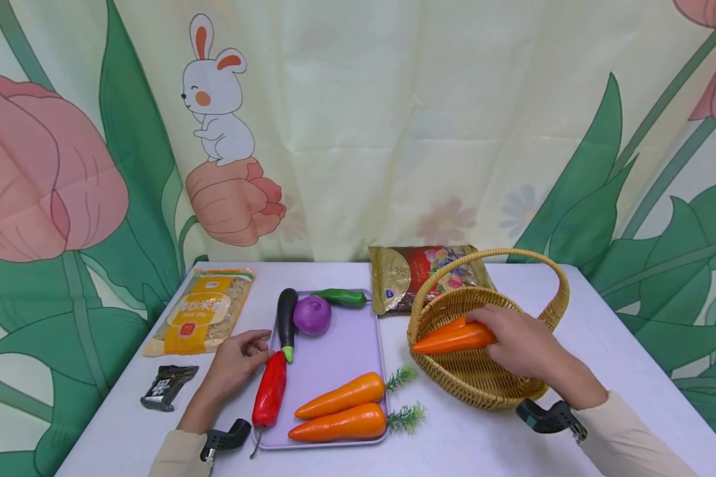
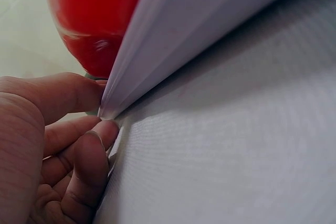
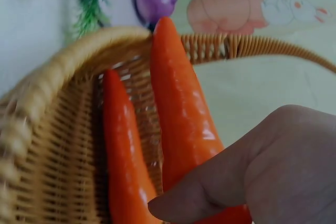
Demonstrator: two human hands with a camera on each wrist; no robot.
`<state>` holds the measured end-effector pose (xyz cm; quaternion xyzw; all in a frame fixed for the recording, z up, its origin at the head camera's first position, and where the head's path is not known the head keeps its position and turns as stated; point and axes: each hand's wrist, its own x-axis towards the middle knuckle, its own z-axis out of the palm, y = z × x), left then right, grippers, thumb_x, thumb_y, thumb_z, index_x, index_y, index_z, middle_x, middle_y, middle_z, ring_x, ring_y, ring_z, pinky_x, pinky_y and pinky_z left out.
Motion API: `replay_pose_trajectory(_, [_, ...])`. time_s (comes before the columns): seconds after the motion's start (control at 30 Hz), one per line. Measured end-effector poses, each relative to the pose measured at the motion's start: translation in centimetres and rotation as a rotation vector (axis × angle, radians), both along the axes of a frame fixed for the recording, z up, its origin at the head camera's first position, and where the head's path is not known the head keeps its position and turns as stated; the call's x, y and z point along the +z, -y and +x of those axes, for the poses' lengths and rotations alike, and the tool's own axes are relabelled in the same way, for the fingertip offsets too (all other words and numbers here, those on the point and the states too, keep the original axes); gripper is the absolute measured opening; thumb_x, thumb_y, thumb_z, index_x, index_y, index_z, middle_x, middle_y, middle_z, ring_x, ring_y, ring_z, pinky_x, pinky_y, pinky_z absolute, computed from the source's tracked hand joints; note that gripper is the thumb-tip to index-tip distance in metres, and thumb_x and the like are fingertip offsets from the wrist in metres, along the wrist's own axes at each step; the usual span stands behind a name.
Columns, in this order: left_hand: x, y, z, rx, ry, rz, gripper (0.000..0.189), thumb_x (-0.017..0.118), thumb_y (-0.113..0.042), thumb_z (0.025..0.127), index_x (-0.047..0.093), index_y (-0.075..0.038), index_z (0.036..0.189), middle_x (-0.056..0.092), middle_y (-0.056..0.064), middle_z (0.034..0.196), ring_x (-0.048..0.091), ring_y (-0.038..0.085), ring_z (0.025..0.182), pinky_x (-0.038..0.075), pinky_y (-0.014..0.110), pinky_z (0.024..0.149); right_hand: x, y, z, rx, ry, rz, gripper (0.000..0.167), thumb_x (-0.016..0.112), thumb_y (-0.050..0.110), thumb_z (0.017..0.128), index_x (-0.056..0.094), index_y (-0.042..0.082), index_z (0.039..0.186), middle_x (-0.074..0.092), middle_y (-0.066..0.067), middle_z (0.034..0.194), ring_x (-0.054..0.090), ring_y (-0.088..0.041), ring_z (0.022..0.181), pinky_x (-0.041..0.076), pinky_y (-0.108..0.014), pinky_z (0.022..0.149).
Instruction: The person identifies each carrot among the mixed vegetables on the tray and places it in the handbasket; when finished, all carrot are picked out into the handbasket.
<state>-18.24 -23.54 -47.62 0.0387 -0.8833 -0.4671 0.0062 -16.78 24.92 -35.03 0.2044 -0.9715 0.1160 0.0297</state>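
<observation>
My right hand [image 1: 516, 339] grips an orange carrot [image 1: 453, 339] over the wicker basket [image 1: 483, 391], its tip by the rim. A second carrot [image 3: 123, 145] lies inside the basket, close below the held one in the right wrist view. At the left side, my left hand [image 1: 238, 361] pinches the edge of the lilac tray [image 1: 334, 358], beside a red chili pepper [image 1: 270, 391] lying over that edge. On the tray are two carrots with leafy tops [image 1: 340, 423], an eggplant [image 1: 286, 321], a purple onion [image 1: 312, 315] and a green chili pepper [image 1: 341, 297].
Behind the basket lies a gold and red packet [image 1: 414, 278]. A yellow food bag [image 1: 203, 311] and a small black packet [image 1: 168, 387] lie left of the tray. The basket's tall handle [image 1: 501, 253] arches above its opening. A printed curtain [image 1: 358, 132] hangs behind the table.
</observation>
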Motion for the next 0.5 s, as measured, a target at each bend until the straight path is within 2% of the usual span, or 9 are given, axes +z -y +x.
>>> replay_pose_trajectory(0.23, [-0.1, 0.0, 0.0, -0.005, -0.007, -0.008, 0.044, 0.073, -0.013, 0.089, 0.065, -0.005, 0.132, 0.063, 0.006, 0.097, 0.054, 0.021, 0.084, 0.053, 0.022, 0.064, -1.1, -1.2, -0.6, -0.028, 0.023, 0.023, 0.041, 0.07, -0.001, 0.076, 0.07, 0.008, 0.116, 0.066, -0.003, 0.101, 0.055, -0.019, 0.081, 0.045, -0.035, 0.066])
replay_pose_trajectory(0.5, [-0.1, 0.0, -0.1, 0.002, 0.001, -0.003, 0.044, 0.072, -0.013, 0.089, 0.066, -0.006, 0.132, 0.063, 0.007, 0.097, 0.055, 0.022, 0.082, 0.053, 0.023, 0.063, -2.5, -1.5, -1.3, 0.01, 0.055, 0.056, 0.043, 0.07, -0.002, 0.076, 0.071, 0.007, 0.118, 0.067, -0.006, 0.106, 0.056, -0.02, 0.084, 0.049, -0.039, 0.071])
